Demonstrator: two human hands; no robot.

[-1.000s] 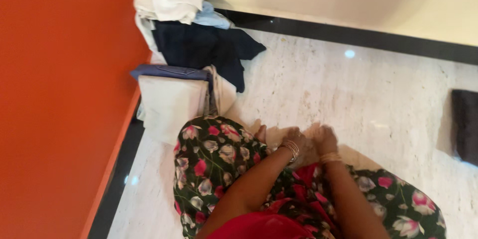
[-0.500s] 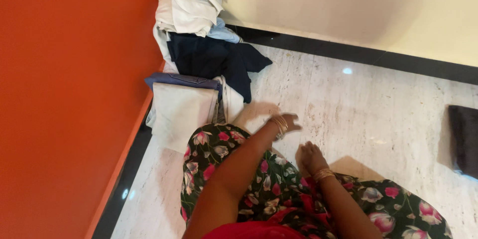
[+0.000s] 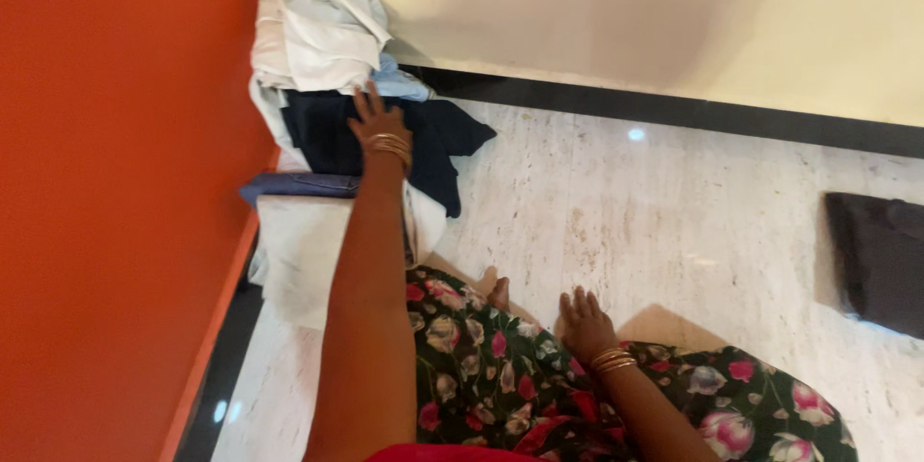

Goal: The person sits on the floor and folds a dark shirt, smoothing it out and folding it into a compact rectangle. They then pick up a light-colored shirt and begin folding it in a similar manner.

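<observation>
My left hand (image 3: 375, 117) is stretched out to the heap of clothes in the corner and rests with spread fingers on a dark navy garment (image 3: 428, 140). Above it lie crumpled white clothes (image 3: 313, 24) and a pale blue piece (image 3: 399, 85). My right hand (image 3: 582, 322) lies flat on the marble floor beside my knee, fingers apart and holding nothing. Both wrists wear gold bangles. My legs are covered by a dark floral cloth (image 3: 481, 366).
A folded white cloth (image 3: 298, 250) with a folded blue one (image 3: 289, 185) behind it lies by the orange wall (image 3: 115, 202). A dark folded cloth (image 3: 881, 255) lies on the floor at the right. A cream wall with a black skirting (image 3: 674, 111) runs along the back.
My left arm has reached forward from near my knee to the navy garment in the corner heap. My right hand has stayed low on the floor by my knee.
</observation>
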